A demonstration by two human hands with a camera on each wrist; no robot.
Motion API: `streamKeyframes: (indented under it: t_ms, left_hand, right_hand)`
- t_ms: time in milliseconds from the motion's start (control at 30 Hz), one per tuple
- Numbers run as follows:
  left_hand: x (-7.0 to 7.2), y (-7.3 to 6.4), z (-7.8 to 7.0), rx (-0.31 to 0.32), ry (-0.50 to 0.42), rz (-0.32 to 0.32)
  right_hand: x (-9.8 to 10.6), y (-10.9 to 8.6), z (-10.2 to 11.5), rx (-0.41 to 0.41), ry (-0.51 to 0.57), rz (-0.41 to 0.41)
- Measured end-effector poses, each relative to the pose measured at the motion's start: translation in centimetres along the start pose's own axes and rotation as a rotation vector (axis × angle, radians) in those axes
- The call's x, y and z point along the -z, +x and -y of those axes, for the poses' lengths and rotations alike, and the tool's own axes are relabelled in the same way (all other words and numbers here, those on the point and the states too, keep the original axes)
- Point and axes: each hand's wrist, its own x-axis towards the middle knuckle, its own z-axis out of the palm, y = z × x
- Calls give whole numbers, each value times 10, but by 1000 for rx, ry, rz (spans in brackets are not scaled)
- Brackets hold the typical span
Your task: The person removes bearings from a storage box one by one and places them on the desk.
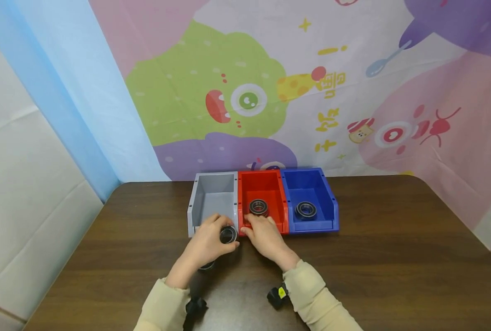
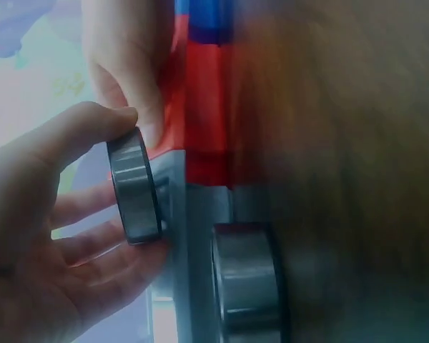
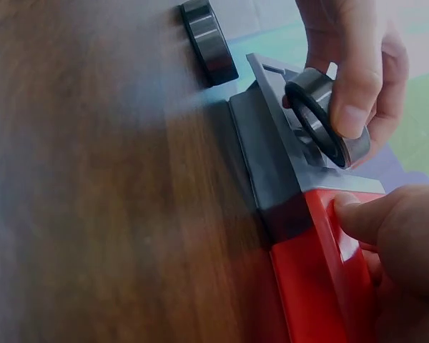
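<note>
My left hand [image 1: 208, 241] pinches a ball bearing [image 1: 228, 234] between thumb and fingers at the front edge of the grey bin [image 1: 192, 207]. In the right wrist view this bearing [image 3: 318, 107] is tilted over that bin's front lip. My right hand [image 1: 266, 236] grips the front edge of the red bin [image 1: 284, 207], its thumb on the rim and its fingers reaching inside. A second bearing [image 1: 258, 208] lies in the red bin, just beyond those fingertips. Another bearing [image 2: 247, 286] stands on the table before the grey bin, mostly behind my left hand in the head view.
A blue bin [image 1: 332, 207] adjoins the red one on the right and holds a bearing [image 1: 306, 211]. The three bins stand side by side on the brown wooden table [image 1: 394, 257]. Behind them hangs a printed cartoon cloth [image 1: 179, 101].
</note>
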Motion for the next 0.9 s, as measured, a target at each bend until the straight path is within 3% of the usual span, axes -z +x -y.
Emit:
streamKeyframes:
  t_ms: [333, 700, 900]
  left_hand:
    - [2, -4, -4, -74, 50, 113]
    - [-2, -6, -8, -149, 49, 378]
    - [-4, -8, -10, -143, 81, 422]
  right_hand:
    - [1, -1, -1, 30, 21, -22]
    - [2, -1, 0, 26, 28, -13]
    - [3, 0, 0, 23, 29, -7]
